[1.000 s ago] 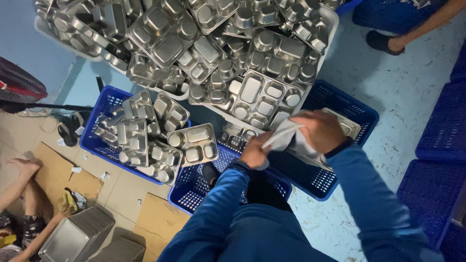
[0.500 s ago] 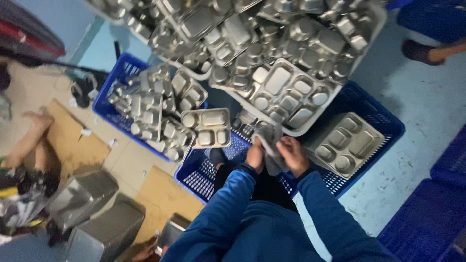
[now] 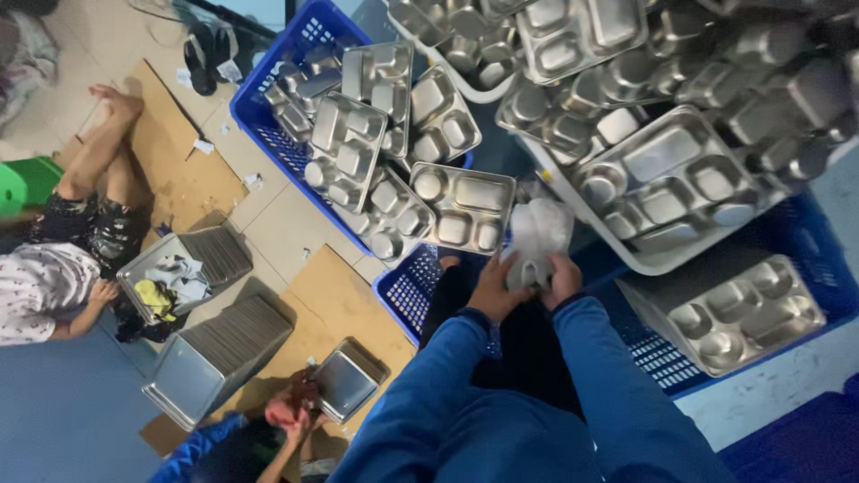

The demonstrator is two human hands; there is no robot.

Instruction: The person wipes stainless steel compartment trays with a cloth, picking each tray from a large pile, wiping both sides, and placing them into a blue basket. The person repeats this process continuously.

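Together two hands (image 3: pixel 528 282) grip one cloth (image 3: pixel 537 237)

A canteen dishwashing workspace: heaps of steel compartment trays (image 3: pixel 465 207) fill blue plastic crates (image 3: pixel 268 116), with stacked trays (image 3: pixel 219 353) on floor cardboard (image 3: pixel 327 300) at lower left.

Both hands (image 3: pixel 528 282) have drawn together, apparently bunching the white cloth (image 3: pixel 537 234).

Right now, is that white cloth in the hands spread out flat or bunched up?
Bunched up. The white cloth is crumpled into a wad, gripped between the left hand and right hand.
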